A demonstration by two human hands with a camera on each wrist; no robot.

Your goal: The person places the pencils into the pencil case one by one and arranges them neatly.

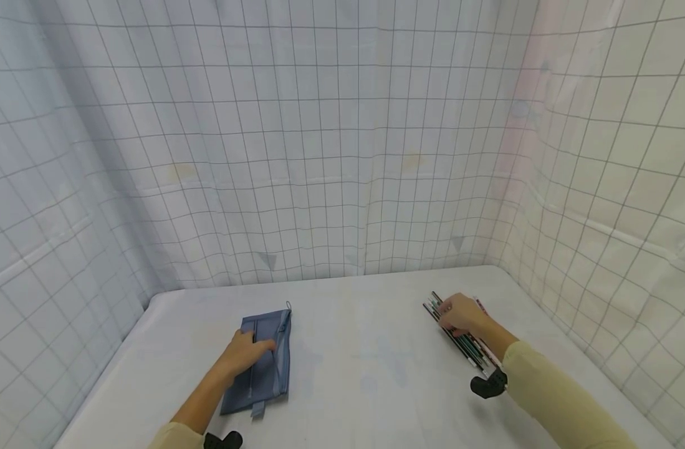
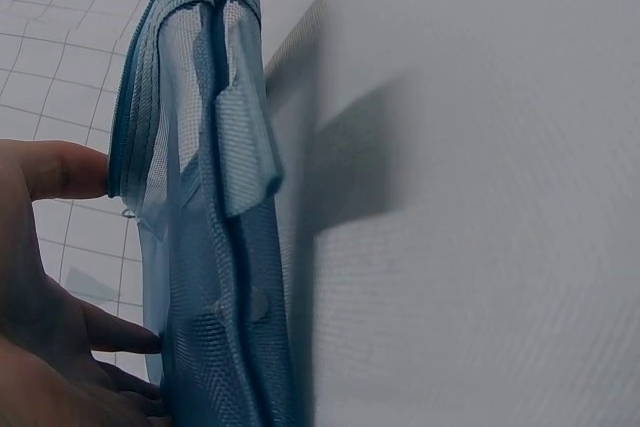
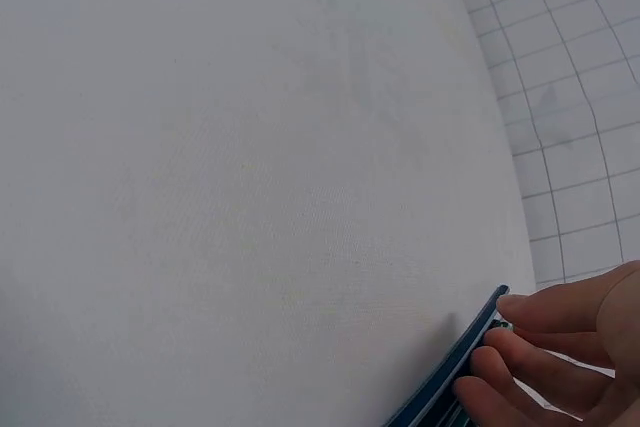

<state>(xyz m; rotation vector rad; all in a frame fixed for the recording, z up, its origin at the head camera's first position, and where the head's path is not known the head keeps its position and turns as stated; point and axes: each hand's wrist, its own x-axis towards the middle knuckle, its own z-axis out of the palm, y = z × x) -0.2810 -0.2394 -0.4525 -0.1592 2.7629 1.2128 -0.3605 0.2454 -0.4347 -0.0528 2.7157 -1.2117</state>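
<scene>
"So, why was the left hand (image 1: 245, 352) laid over the blue zippered mesh pouch (image 1: 266, 386), left of centre in the lower frame?"

"Probably to steady it on the counter (image 1: 359, 349); the fingers were spread and relaxed, touching the pouch without gripping it."

"And the right hand (image 1: 460, 313)?"

"Its fingers were curled, pinching pencils (image 1: 470, 348) at the lower right, presumably to keep them together; how many it held, I couldn't tell."

"Which way did they lie?"

"Lengthwise from upper left to lower right, roughly parallel; which ends were sharpened was unclear. The pouch's long axis ran upward, leaning slightly right, its fabric tab (image 1: 258, 410) towards the frame's bottom."
</scene>
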